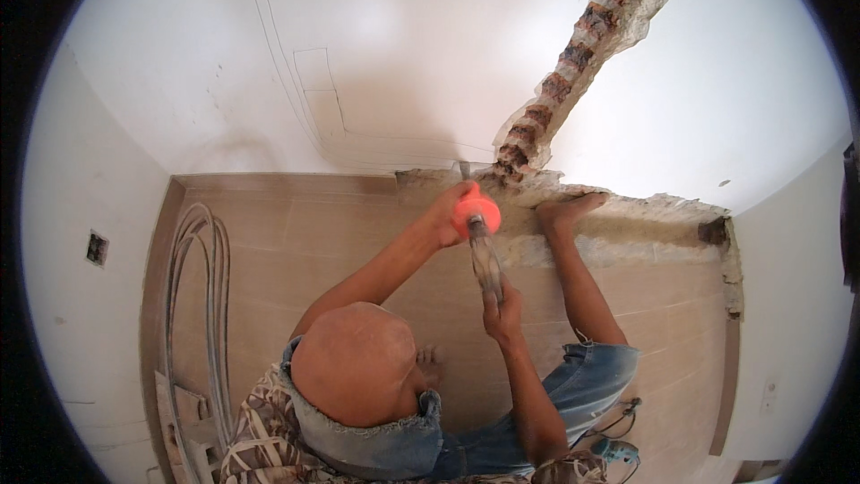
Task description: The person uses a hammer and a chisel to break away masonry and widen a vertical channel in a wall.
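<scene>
My left hand [455,208] is closed round a chisel [463,168] behind its round red-orange hand guard [468,212]. The chisel's flat tip rests at the foot of the white wall, by the broken end of the brown skirting [296,183]. A hammer [485,260] is gripped by its handle in my right hand [503,309]. Its head overlaps the guard in this view; whether it touches the chisel I cannot tell. Just right of the tip, a rough channel [575,56] with bare brick runs up the wall.
My bare right foot [573,211] is by the chipped wall base. Coiled grey conduit [215,305] lies along the left wall. A blue power tool [616,450] with a cord is at lower right. Pencil lines [315,88] mark the wall; a square hole [97,249] shows at left.
</scene>
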`<state>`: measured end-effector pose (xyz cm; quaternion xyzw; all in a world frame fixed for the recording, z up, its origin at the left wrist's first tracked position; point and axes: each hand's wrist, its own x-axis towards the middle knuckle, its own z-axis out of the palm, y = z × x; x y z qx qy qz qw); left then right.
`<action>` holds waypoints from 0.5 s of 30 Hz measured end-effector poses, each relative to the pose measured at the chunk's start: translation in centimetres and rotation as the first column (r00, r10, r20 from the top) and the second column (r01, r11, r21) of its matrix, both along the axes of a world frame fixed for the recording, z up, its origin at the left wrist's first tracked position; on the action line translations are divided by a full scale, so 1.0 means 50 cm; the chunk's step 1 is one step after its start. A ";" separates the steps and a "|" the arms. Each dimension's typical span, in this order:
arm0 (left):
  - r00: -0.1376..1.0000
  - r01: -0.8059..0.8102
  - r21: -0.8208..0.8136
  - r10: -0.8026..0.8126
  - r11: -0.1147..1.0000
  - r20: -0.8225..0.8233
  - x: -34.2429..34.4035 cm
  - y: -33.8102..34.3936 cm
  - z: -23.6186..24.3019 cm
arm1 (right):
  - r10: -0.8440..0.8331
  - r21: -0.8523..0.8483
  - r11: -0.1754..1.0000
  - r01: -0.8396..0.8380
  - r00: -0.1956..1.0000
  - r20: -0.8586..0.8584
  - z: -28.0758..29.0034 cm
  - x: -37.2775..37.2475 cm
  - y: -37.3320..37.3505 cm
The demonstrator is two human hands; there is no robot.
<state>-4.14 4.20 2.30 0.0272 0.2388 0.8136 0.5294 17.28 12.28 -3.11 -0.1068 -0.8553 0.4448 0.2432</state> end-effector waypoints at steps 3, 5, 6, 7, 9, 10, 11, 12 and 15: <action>0.996 -0.090 -0.226 0.092 0.970 0.001 -0.001 0.014 0.033 | 0.036 -0.160 0.987 -0.008 0.985 0.170 0.039 0.044 -0.004; 0.995 -0.094 -0.091 0.092 0.991 -0.024 -0.010 0.014 -0.066 | 0.112 -0.194 0.976 -0.102 0.993 0.040 0.101 0.034 -0.024; 0.996 -0.089 -0.097 0.088 0.991 -0.010 0.005 0.015 -0.079 | 0.131 -0.217 0.968 -0.127 0.991 0.003 0.114 0.047 -0.027; 0.996 -0.090 -0.100 0.089 0.991 -0.012 0.009 0.013 -0.070 | 0.143 -0.167 0.976 -0.140 0.990 0.004 0.122 0.048 -0.023; 0.999 -0.052 -0.102 0.051 0.993 -0.016 0.010 0.001 -0.066 | 0.171 -0.066 0.983 -0.171 0.985 -0.012 0.132 0.042 -0.018; 1.000 -0.013 -0.100 0.011 0.995 -0.017 0.009 -0.008 -0.067 | 0.163 -0.103 0.981 -0.166 0.986 -0.032 0.126 0.041 -0.023; 0.999 0.025 -0.099 -0.027 0.995 -0.018 0.008 -0.017 -0.068 | 0.156 -0.139 0.977 -0.162 0.986 -0.052 0.112 0.039 -0.032; 1.000 0.018 -0.121 -0.018 0.993 -0.001 0.015 -0.028 -0.059 | 0.148 -0.180 0.971 -0.157 0.987 -0.066 0.098 0.043 -0.038; 0.999 -0.001 -0.156 0.007 0.988 0.040 0.032 -0.059 -0.027 | 0.171 -0.268 0.949 -0.167 0.985 -0.008 0.075 0.051 -0.047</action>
